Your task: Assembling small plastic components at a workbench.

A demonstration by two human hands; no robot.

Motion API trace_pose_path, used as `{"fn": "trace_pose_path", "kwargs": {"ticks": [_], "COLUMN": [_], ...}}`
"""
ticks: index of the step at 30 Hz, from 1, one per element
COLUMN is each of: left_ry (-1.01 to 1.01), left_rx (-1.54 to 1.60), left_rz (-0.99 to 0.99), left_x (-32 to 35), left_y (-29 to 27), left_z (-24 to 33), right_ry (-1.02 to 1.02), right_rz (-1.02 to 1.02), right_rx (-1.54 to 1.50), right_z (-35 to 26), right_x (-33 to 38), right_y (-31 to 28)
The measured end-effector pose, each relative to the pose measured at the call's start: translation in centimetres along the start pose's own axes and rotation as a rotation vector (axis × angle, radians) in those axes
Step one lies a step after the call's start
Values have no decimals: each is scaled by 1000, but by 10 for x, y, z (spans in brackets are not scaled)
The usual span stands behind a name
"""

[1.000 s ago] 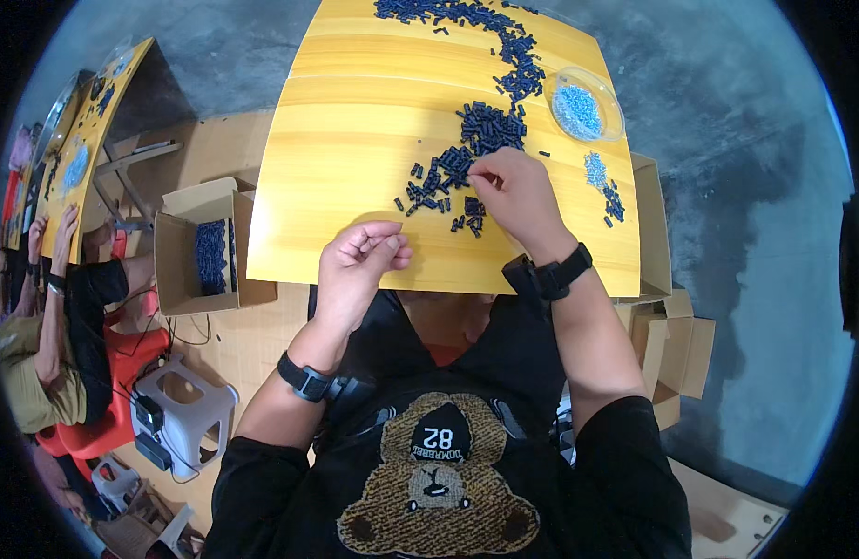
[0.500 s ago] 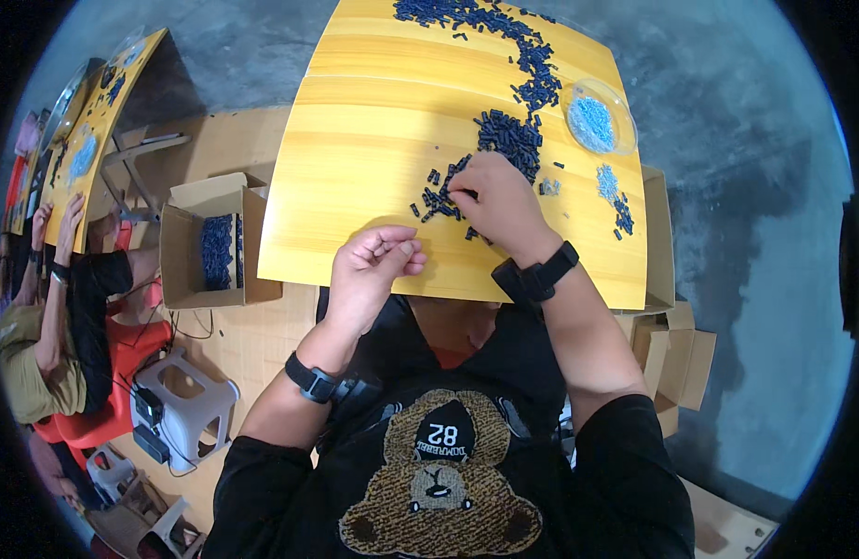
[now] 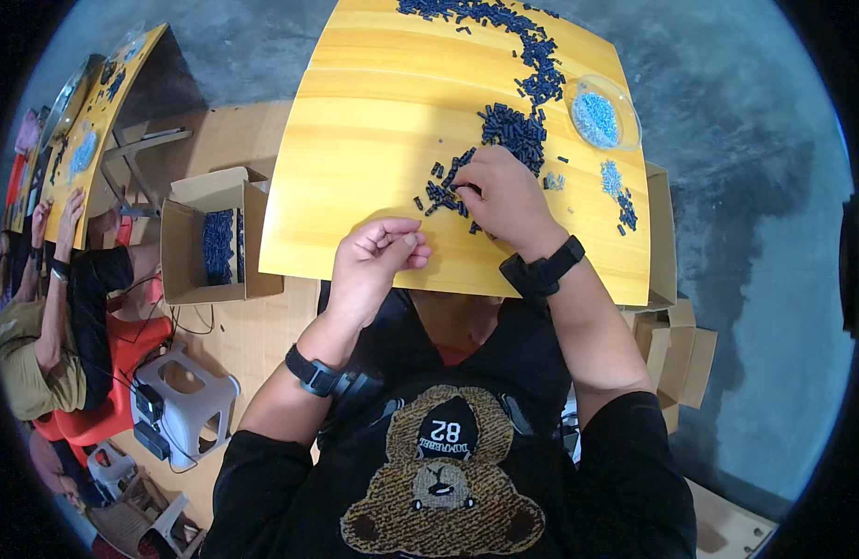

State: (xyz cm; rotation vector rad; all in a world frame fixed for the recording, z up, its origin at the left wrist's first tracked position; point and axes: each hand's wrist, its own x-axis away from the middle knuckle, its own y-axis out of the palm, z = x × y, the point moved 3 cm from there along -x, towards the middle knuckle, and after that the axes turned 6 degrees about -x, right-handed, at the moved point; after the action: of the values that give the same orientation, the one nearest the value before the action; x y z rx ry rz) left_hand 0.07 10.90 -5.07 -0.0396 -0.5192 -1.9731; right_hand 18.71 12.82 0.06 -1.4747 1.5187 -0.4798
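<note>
Over the near part of the yellow wood-grain table (image 3: 355, 140), my right hand (image 3: 511, 200) is closed in a pinch among small black cylindrical pieces (image 3: 513, 129). A dark piece shows between its thumb and forefinger. To its left, my left hand (image 3: 381, 259) is held with curled fingers and the thumb against the forefinger, just above the table's near edge. Whatever it pinches is too small to make out. A few loose black pieces lie between the two hands. Right of my right hand are several small clear-looking pieces (image 3: 554, 182).
A round clear dish (image 3: 627, 110) holds pale blue pieces, with a small light-blue heap (image 3: 611, 175) nearer me. Cardboard boxes stand left (image 3: 187, 279) and right (image 3: 695, 359) of the table. Farther left, a person (image 3: 47, 345) sits at another table, by a grey stool (image 3: 182, 405).
Both hands keep nearly the same place and pose. The view has shifted slightly, and the right hand's fingertips stay at the black pieces.
</note>
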Motion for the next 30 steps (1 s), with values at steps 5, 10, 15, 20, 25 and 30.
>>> {"fn": "trace_pose_path", "kwargs": {"ticks": [5,10,15,20,25,30], "left_ry": [15,15,-15,2,11,7], "left_rx": [-23,-22,-34,-36,-21,-17], "left_rz": [8,17,20,50,45,42], "left_x": [0,0,-2,-1,-1,-1], "left_y": [-1,-1,0,1,0,0], "left_z": [-1,-2,0,0,-2,-3], "right_ry": [-3,9,65,67,54,103], "right_rz": [-64,-53,25,36,44,-18], "right_rx": [60,66,6,-3,19,103], "right_z": [-1,-5,-3,1,-8,-8], "right_x": [-1,0,6,13,11,10], "right_y": [3,2,-8,-6,1,5]}}
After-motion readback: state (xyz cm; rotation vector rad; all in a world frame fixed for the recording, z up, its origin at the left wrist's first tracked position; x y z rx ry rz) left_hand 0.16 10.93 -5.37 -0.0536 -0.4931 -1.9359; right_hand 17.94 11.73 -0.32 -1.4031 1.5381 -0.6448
